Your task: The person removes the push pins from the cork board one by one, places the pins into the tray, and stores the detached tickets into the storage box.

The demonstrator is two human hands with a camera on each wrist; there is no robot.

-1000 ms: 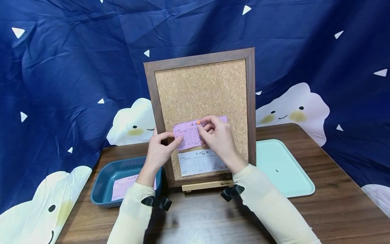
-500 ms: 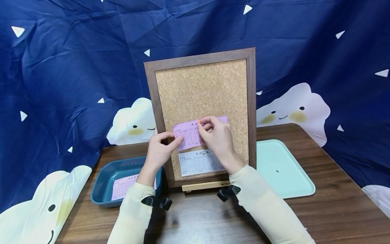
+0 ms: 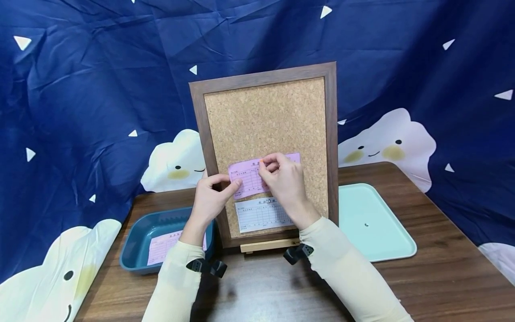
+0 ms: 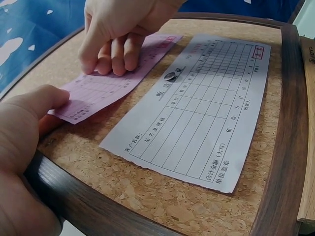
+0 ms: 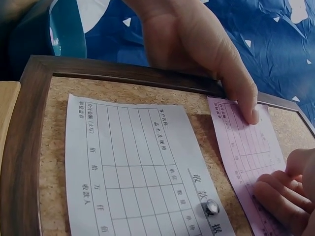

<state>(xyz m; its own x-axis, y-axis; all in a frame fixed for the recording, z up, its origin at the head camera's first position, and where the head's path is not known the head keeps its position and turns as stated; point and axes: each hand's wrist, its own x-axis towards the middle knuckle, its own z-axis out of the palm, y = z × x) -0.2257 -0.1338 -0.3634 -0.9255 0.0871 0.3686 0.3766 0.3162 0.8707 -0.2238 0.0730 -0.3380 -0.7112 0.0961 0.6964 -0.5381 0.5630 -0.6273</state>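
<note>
Against the cork board [image 3: 265, 116] lies a pink receipt slip [image 3: 245, 176]. My left hand [image 3: 211, 199] pinches its left edge, thumb on the front; the other fingers are partly hidden by the frame. At the slip's top edge, my right hand [image 3: 285, 181] pinches an orange push pin [image 3: 261, 161] between thumb and index finger. Only a bit of the pin shows, and its point is hidden. The right hand also covers the middle of the slip. Below hangs a white receipt slip [image 4: 197, 113], fixed at its top by a silver thumbtack [image 5: 211, 206].
The framed board leans on a light wooden stand [image 3: 273, 244]. To its left, a dark teal basin [image 3: 137, 228] holds another pink slip [image 3: 161, 246]. A mint tray [image 3: 374, 223] lies to the right on the wooden table [image 3: 265, 290]. A blue cloth [image 3: 257, 36] hangs behind.
My right fingers have closed further over the orange push pin, so less of it shows. The right wrist has shifted slightly left. My left hand has stayed in place.
</note>
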